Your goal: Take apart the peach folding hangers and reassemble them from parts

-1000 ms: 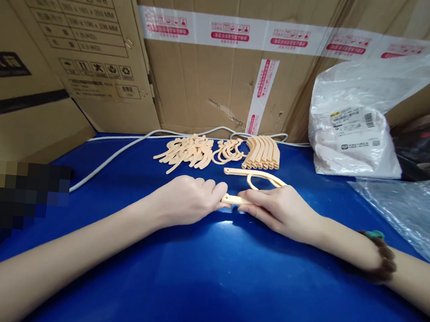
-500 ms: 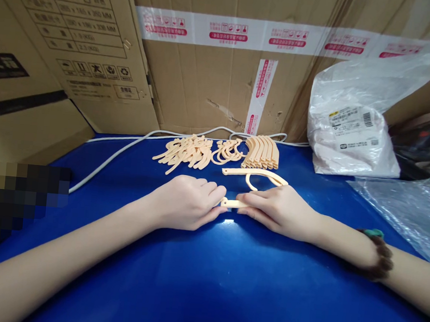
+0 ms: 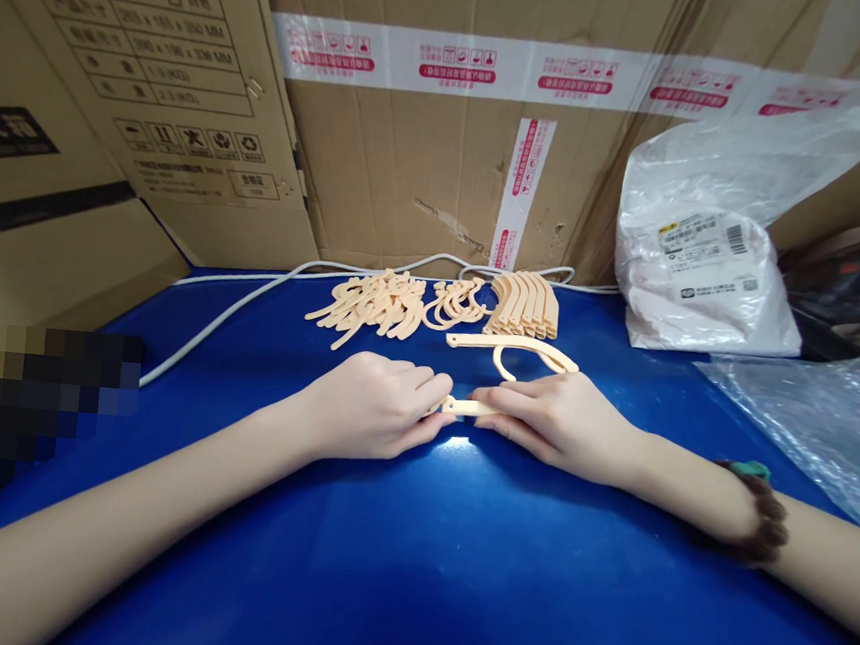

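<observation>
My left hand (image 3: 382,406) and my right hand (image 3: 553,419) meet above the blue tabletop, both closed in a pinch. Between their fingertips shows a cream plastic hanger arm (image 3: 472,408), its holed end at my left thumb. My right fingers grip this arm further along, and the palm hides the rest. At my left fingertips a bit of cream plastic also shows, mostly covered. Just behind my right hand lie a long curved cream piece (image 3: 499,343) and a cream hook (image 3: 499,366), partly hidden by the hand.
At the back are a loose heap of cream strips (image 3: 375,303), several hooks (image 3: 454,305) and a row of stacked curved arms (image 3: 526,306). A white cable (image 3: 230,320) runs behind them. Cardboard boxes (image 3: 414,161) wall the back; a white plastic bag (image 3: 707,256) stands right, near clear film (image 3: 820,417).
Hardly anything differs. The hanger arm between my fingertips has shifted very slightly, and the long curved piece behind my right hand sits a touch higher.
</observation>
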`<action>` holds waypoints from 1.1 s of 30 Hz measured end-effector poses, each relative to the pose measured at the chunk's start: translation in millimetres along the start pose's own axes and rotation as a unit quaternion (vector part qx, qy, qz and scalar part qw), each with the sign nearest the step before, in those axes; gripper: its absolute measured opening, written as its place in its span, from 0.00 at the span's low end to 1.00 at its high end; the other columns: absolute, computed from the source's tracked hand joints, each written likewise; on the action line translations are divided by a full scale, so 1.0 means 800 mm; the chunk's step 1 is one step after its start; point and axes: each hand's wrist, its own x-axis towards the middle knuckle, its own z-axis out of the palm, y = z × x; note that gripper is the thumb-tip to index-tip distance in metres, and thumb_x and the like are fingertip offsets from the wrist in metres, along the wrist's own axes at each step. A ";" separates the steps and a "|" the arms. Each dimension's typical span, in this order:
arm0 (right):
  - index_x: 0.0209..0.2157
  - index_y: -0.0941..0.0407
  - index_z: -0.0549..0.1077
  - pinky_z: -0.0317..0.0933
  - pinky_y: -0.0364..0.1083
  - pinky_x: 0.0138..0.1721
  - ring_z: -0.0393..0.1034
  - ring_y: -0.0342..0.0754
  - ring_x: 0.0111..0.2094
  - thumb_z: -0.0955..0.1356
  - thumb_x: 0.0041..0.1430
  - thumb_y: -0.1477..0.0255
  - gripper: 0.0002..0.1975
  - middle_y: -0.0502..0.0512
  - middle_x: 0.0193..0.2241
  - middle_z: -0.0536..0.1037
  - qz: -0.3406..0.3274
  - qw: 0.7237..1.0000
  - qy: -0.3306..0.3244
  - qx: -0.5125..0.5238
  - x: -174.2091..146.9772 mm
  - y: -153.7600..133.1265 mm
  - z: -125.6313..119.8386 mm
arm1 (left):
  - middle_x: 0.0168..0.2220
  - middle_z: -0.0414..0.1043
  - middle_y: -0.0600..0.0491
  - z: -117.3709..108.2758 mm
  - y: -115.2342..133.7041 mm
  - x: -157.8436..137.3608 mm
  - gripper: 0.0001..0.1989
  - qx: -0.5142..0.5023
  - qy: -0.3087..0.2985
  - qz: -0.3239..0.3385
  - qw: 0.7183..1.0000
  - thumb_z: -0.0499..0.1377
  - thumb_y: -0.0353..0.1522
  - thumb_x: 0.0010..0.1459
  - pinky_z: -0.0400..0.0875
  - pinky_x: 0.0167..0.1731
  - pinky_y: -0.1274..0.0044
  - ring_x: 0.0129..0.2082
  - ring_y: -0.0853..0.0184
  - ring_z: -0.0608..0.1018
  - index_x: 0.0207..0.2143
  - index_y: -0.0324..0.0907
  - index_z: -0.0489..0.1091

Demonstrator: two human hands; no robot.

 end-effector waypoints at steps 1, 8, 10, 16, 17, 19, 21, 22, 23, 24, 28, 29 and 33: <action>0.44 0.57 0.73 0.57 0.42 0.28 0.74 0.43 0.28 0.57 0.70 0.65 0.16 0.54 0.34 0.80 0.001 1.000 -0.002 0.003 0.000 0.000 0.000 | 0.21 0.67 0.57 0.000 0.000 0.000 0.15 0.000 -0.001 -0.001 1.000 0.45 0.35 0.67 0.55 0.19 0.76 0.20 0.70 0.72 0.27 0.42 0.62; 0.43 0.57 0.72 0.57 0.43 0.28 0.73 0.44 0.29 0.58 0.70 0.65 0.16 0.54 0.35 0.80 0.011 1.000 -0.011 0.013 0.000 0.000 -0.002 | 0.20 0.68 0.57 -0.001 0.003 0.001 0.15 -0.005 -0.008 -0.006 1.000 0.45 0.35 0.66 0.55 0.18 0.76 0.19 0.70 0.72 0.27 0.41 0.62; 0.44 0.58 0.72 0.57 0.43 0.28 0.73 0.44 0.29 0.58 0.70 0.65 0.16 0.54 0.34 0.80 0.011 1.000 -0.012 0.019 0.000 0.000 -0.002 | 0.20 0.68 0.57 0.000 0.004 0.001 0.15 -0.004 -0.008 -0.008 1.000 0.45 0.34 0.66 0.55 0.18 0.76 0.18 0.70 0.72 0.27 0.41 0.62; 0.44 0.57 0.72 0.57 0.42 0.29 0.73 0.44 0.29 0.57 0.70 0.64 0.16 0.53 0.33 0.79 0.015 0.999 -0.017 0.032 0.002 0.000 -0.003 | 0.19 0.67 0.58 0.000 0.005 0.001 0.16 -0.001 -0.001 -0.001 1.000 0.45 0.34 0.66 0.54 0.17 0.76 0.17 0.70 0.71 0.26 0.42 0.62; 0.44 0.57 0.72 0.57 0.42 0.30 0.73 0.44 0.29 0.57 0.70 0.64 0.16 0.53 0.33 0.79 0.014 0.999 -0.019 0.035 0.002 0.000 -0.003 | 0.19 0.67 0.57 -0.001 0.005 0.001 0.16 -0.001 0.000 0.000 1.000 0.45 0.34 0.66 0.54 0.17 0.76 0.18 0.70 0.71 0.26 0.42 0.62; 0.45 0.57 0.72 0.57 0.42 0.31 0.73 0.44 0.30 0.58 0.69 0.65 0.15 0.53 0.34 0.79 0.014 0.999 -0.024 0.039 0.002 0.001 -0.003 | 0.19 0.67 0.57 -0.001 0.005 0.001 0.15 -0.002 0.002 0.002 1.000 0.45 0.34 0.66 0.54 0.17 0.76 0.17 0.70 0.71 0.26 0.42 0.61; 0.45 0.56 0.72 0.58 0.42 0.32 0.73 0.44 0.31 0.59 0.69 0.66 0.14 0.54 0.34 0.80 0.018 0.999 -0.027 0.039 0.002 0.001 -0.003 | 0.19 0.67 0.57 0.000 0.006 0.001 0.15 0.001 -0.001 0.002 1.000 0.45 0.34 0.66 0.54 0.17 0.75 0.17 0.70 0.72 0.26 0.42 0.61; 0.45 0.56 0.72 0.58 0.43 0.32 0.74 0.44 0.31 0.59 0.69 0.66 0.14 0.53 0.34 0.80 0.020 0.999 -0.027 0.036 0.002 0.001 -0.003 | 0.20 0.67 0.57 0.000 0.007 0.001 0.15 0.004 -0.005 -0.001 1.000 0.45 0.34 0.66 0.54 0.17 0.75 0.18 0.69 0.72 0.27 0.42 0.61; 0.45 0.56 0.72 0.58 0.43 0.32 0.74 0.45 0.31 0.60 0.68 0.66 0.14 0.53 0.34 0.80 0.023 0.999 -0.025 0.032 0.002 0.001 -0.003 | 0.20 0.67 0.57 0.001 0.008 0.001 0.14 0.008 -0.009 -0.006 1.000 0.45 0.34 0.66 0.53 0.17 0.75 0.18 0.69 0.72 0.27 0.41 0.62; 0.45 0.56 0.72 0.58 0.43 0.31 0.74 0.45 0.31 0.60 0.68 0.66 0.14 0.54 0.34 0.80 0.027 0.999 -0.022 0.027 0.002 0.000 -0.003 | 0.20 0.68 0.57 0.002 0.009 0.001 0.14 0.013 -0.014 -0.013 1.000 0.45 0.34 0.66 0.53 0.17 0.75 0.18 0.69 0.72 0.28 0.41 0.62; 0.43 0.56 0.73 0.57 0.43 0.31 0.74 0.46 0.31 0.59 0.69 0.65 0.15 0.54 0.34 0.80 0.039 0.999 -0.004 0.004 0.002 -0.002 -0.003 | 0.21 0.68 0.57 0.002 0.012 0.001 0.12 0.032 -0.034 -0.037 0.998 0.45 0.33 0.67 0.52 0.17 0.75 0.18 0.68 0.73 0.30 0.41 0.62; 0.43 0.56 0.74 0.57 0.44 0.31 0.74 0.46 0.31 0.59 0.69 0.65 0.15 0.54 0.34 0.80 0.040 0.999 -0.002 -0.001 0.003 -0.002 -0.003 | 0.21 0.68 0.57 0.002 0.012 0.001 0.12 0.036 -0.035 -0.038 0.998 0.45 0.33 0.67 0.52 0.17 0.75 0.18 0.68 0.73 0.31 0.41 0.62; 0.42 0.58 0.75 0.57 0.45 0.32 0.71 0.47 0.30 0.59 0.68 0.62 0.18 0.55 0.29 0.78 0.036 0.999 0.029 -0.023 0.004 -0.004 -0.004 | 0.22 0.69 0.57 0.000 0.014 0.002 0.12 0.046 -0.015 -0.046 0.998 0.45 0.33 0.67 0.53 0.17 0.75 0.19 0.68 0.74 0.33 0.41 0.64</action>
